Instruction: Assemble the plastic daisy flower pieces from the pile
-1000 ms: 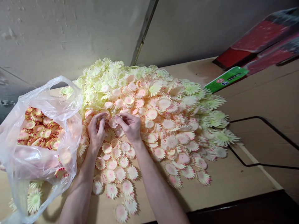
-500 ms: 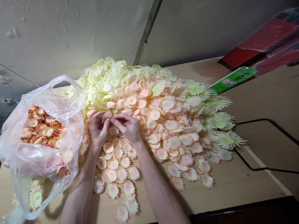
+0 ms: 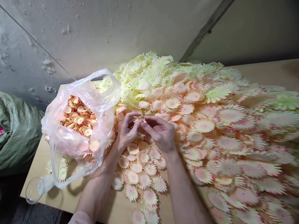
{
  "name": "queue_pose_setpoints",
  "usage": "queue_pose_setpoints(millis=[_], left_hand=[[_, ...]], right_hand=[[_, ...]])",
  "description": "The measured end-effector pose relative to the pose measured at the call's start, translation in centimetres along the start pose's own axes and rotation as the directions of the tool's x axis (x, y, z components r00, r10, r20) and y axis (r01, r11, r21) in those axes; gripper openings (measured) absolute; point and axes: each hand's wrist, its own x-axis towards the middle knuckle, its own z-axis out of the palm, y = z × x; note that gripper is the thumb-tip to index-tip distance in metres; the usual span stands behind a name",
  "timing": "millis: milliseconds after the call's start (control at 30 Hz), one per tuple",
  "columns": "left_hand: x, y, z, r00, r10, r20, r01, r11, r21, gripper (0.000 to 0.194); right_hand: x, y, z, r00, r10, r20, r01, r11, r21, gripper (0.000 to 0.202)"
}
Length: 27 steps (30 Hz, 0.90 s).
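My left hand (image 3: 126,130) and my right hand (image 3: 161,132) meet over the near side of a heap of artificial flower petal discs (image 3: 204,125). Pinched between the fingertips of both is a small petal piece (image 3: 140,119) with red-tipped edges, mostly hidden by the fingers. Pale pink discs with fringed, pink-edged petals surround the hands, and a loose trail of them (image 3: 136,167) lies between my forearms. Left of my left hand stands an open clear plastic bag (image 3: 80,140), holding many smaller red-edged flower pieces (image 3: 79,113).
Yellow-green petal discs (image 3: 161,67) form the far part of the heap, against a grey wall (image 3: 105,34). A clear cup (image 3: 35,189) lies on its side at the table's (image 3: 67,199) left corner. Beyond that edge sits a bulging green sack (image 3: 20,137).
The view has swung left, bringing the green sack and cup in and losing the red boxes and green packet. Both hands stay together, fingertips still on a small piece.
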Motion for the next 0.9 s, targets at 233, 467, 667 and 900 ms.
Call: queue_pose_setpoints(millis=[233,467,667,900], left_hand=[[0.14,0.07,0.10,1.000,0.000,-0.010,0.000,0.999,-0.035,0.029],[0.11,0.40,0.09,0.997,-0.061,-0.046,0.059,0.997,-0.040,0.034],[-0.04,0.06,0.01,0.997,-0.054,0.062,0.061,0.991,-0.116,0.040],[0.21,0.12,-0.34,0.998,-0.027,0.052,0.034,0.991,-0.128,0.045]], right_hand=[[-0.11,-0.38,0.04,0.996,0.024,0.090,-0.027,0.999,0.032,0.023],[-0.01,0.35,-0.41,0.993,0.055,0.107,-0.051,0.998,-0.035,0.025],[0.27,0.18,-0.49,0.996,-0.034,0.083,0.041,0.996,-0.080,0.014],[0.39,-0.27,-0.27,0.988,-0.145,0.049,0.152,0.967,-0.203,0.011]])
